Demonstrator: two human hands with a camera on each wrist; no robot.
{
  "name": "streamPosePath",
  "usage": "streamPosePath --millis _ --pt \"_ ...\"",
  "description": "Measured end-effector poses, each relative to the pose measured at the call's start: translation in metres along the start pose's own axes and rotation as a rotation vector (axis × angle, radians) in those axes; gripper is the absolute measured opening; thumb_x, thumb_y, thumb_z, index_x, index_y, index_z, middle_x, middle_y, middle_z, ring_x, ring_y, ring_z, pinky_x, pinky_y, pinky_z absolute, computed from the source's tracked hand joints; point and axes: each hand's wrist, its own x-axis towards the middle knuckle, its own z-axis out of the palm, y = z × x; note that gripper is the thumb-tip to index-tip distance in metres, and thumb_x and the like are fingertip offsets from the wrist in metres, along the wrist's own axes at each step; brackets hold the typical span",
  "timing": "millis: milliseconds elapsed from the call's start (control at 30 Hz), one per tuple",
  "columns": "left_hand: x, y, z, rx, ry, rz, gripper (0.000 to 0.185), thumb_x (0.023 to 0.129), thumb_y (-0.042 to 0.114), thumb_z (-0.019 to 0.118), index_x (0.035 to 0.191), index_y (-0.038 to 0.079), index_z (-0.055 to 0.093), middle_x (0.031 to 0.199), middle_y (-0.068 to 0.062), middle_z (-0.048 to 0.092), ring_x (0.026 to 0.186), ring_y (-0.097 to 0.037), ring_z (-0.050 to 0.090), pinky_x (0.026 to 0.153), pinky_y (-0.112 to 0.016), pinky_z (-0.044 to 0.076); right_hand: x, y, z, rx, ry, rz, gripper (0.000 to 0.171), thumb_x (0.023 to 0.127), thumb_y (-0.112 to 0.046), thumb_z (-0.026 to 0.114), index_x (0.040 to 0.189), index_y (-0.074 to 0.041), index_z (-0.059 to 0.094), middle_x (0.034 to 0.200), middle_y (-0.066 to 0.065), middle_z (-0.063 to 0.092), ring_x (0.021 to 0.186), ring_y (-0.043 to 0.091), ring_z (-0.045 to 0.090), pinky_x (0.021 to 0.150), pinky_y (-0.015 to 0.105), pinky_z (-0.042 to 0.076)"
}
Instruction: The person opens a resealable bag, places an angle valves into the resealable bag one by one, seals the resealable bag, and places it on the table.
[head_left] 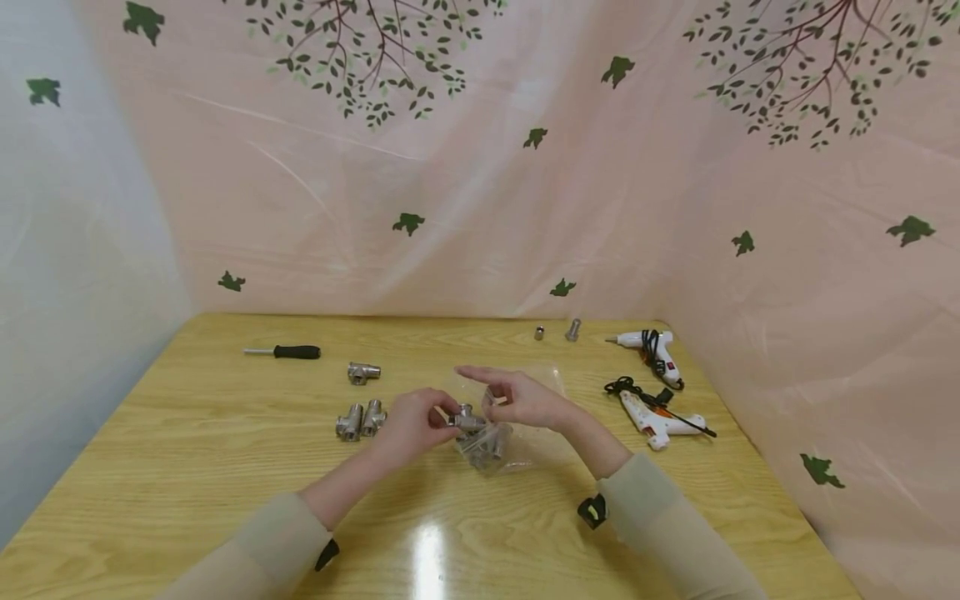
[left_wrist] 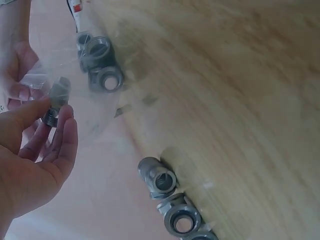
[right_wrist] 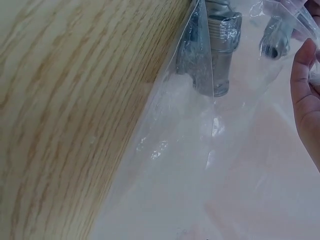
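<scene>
Near the middle of the table [head_left: 225, 467], the left hand [head_left: 408, 425] pinches a metal tee fitting [head_left: 467, 419] between thumb and fingertips, raised just above a clear plastic bag [head_left: 517, 433], likely to keep it free of the film. The right hand [head_left: 525, 398] grips the bag's upper edge, index finger extended, holding it open. More fittings lie inside (count unclear). 3 tee fittings [head_left: 360, 417] rest left of the hands, 2 glue guns [head_left: 660, 421] by the right edge, 1 screwdriver [head_left: 285, 352] and 2 small metal pieces [head_left: 557, 332] toward the far edge.

Makeshift workbench [head_left: 225, 467], leaf-print sheeting [head_left: 465, 192]
</scene>
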Motion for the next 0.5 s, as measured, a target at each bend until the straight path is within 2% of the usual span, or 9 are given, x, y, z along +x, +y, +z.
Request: streamPosePath --millis 133,333,500 --pt "0.005 -0.003 0.007 -0.047 -0.028 -0.008 0.02 0.077 0.005 0.076 0.095 0.005 0.067 0.095 -0.007 0.066 0.071 -0.013 0.064 0.06 -0.018 0.053 0.0 -0.002 0.001 0.016 -0.001 0.001 0.066 0.087 0.014 0.048 0.147 0.0 0.027 0.149 0.015 0.033 0.078 0.021 0.055 0.059 0.023 0.046" --pt "0.009 -0.009 0.013 -0.092 -0.104 -0.017 0.02 0.08 0.005 0.074 0.099 0.005 0.067 0.1 -0.009 0.067 0.076 -0.016 0.067 0.062 -0.019 0.054 0.001 0.0 0.0 0.024 -0.005 -0.013 0.066 0.086 0.015 0.048 0.147 0.0 0.026 0.15 0.015 0.033 0.08 0.029 0.056 0.063 0.035 0.049" --pt "0.007 -0.013 0.01 -0.185 -0.171 -0.003 0.028 0.083 0.005 0.07 0.11 0.003 0.064 0.111 -0.012 0.066 0.093 -0.023 0.068 0.075 -0.023 0.055 0.0 0.002 -0.001 0.023 -0.003 -0.025 0.066 0.086 0.014 0.048 0.147 0.001 0.025 0.148 0.017 0.034 0.08 0.028 0.056 0.066 0.029 0.05"
